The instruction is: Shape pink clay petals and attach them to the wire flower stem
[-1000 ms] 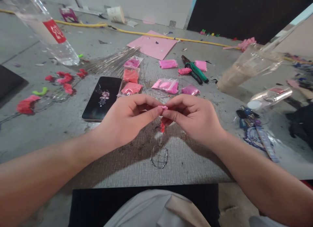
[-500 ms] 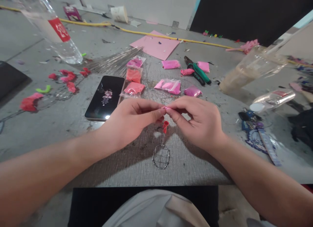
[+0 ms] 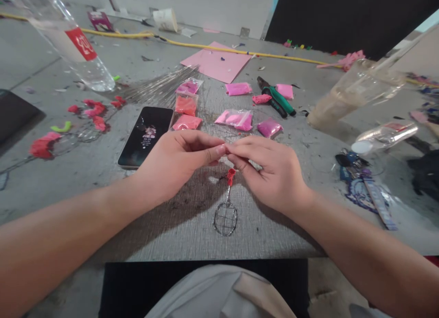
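Fingertips together, my left hand [image 3: 187, 160] and my right hand [image 3: 269, 169] pinch a small bit of pink clay [image 3: 227, 149], mostly hidden by the fingers. Below them on the table lies a tiny wire racket [image 3: 225, 219] with a crossed-wire head and a twisted shaft. Red clay [image 3: 231, 175] is wrapped on its upper end. Beyond my hands are clear bags of soft clay, among them a pink bag [image 3: 235, 120], a purple bag [image 3: 270, 127] and a coral bag [image 3: 187, 122].
A phone [image 3: 146, 137] lies beside my left hand, with thin wires [image 3: 161, 87] behind it. Green-handled pliers [image 3: 279, 98] rest past the bags. A water bottle [image 3: 82, 53] stands left; a cup of brown drink [image 3: 338, 103], a small bottle [image 3: 384, 137] and keys [image 3: 351, 162] are right.
Both hands have shifted slightly left, still pinched together. The pink clay between the fingertips shows less than before. The racket stays on the table.
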Motion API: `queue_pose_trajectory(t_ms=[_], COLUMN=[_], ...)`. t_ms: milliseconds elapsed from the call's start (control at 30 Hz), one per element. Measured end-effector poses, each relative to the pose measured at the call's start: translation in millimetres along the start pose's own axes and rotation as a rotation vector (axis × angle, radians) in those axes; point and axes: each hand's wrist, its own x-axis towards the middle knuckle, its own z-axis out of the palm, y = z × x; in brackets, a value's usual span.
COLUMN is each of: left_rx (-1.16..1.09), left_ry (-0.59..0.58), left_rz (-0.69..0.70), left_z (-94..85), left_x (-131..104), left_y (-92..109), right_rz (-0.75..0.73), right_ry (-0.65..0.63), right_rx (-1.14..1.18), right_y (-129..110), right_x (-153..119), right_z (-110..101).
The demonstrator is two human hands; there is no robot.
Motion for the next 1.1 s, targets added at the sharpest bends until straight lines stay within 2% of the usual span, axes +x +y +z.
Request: queue_pose_trajectory(t_ms=[100,233,433,633,800,1000,1100], left_rx=[-0.042,-0.009,0.016,-0.017,-0.039,0.269,0.269], left_ry=[-0.070,-0.097,-0.003,-0.022,0.011,-0.031,-0.062], left_rz=[-0.011,-0.001,-0.055,-0.044,-0.041,0.010,-0.048], left_z=[-0.1,0.9,3.0,4.2,4.1,3.9,6.1], left_x=[-1,-4,-6,-7,-6,-4,-5], left_y=[0,2,-1,-3,-3,8,11], right_rz=[0.025,0.114,0.240,0.203,0.152,0.063,0.045], right_ry=[0.021,0.001,-0.027,-0.046,-0.098,-0.156,-0.129], right_rx=[0.018,0.088,0.076,-0.068,-0.031,-0.070,-0.087], right_y=[0,-2,-3,-5,-6,-3,-1], right_x=[2,4,4,4,6,4,4], right_z=[-4,-9,-8,-8,-10,-12,-12])
